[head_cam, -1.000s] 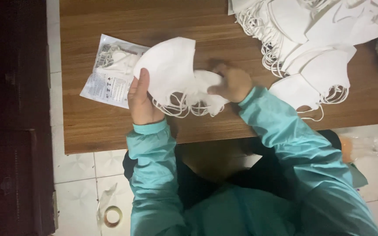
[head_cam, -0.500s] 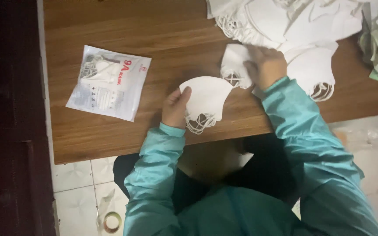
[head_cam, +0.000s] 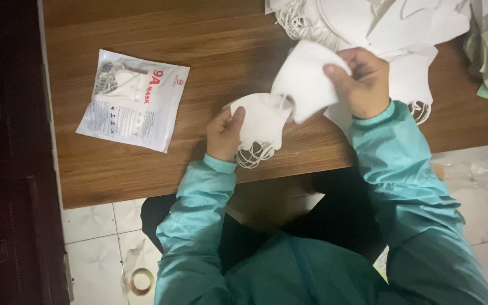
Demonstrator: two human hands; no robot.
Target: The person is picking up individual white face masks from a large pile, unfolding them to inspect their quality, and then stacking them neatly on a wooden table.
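Left hand (head_cam: 223, 133) grips stacked white masks (head_cam: 261, 121); right hand (head_cam: 362, 82) pinches a single white mask (head_cam: 306, 79); sealed packet (head_cam: 133, 100) lies well apart on the wooden table (head_cam: 216, 51)

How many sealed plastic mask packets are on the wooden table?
1: a flat clear-and-white sealed plastic packet lies on the brown wooden table, beyond the left hand. Others may be hidden.

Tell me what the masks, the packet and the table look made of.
Masks: soft white nonwoven fabric, matte, with thin elastic loops. Packet: glossy plastic film; it glints and crinkles. Table: brown wood or wood-look laminate, smooth with streaky grain.
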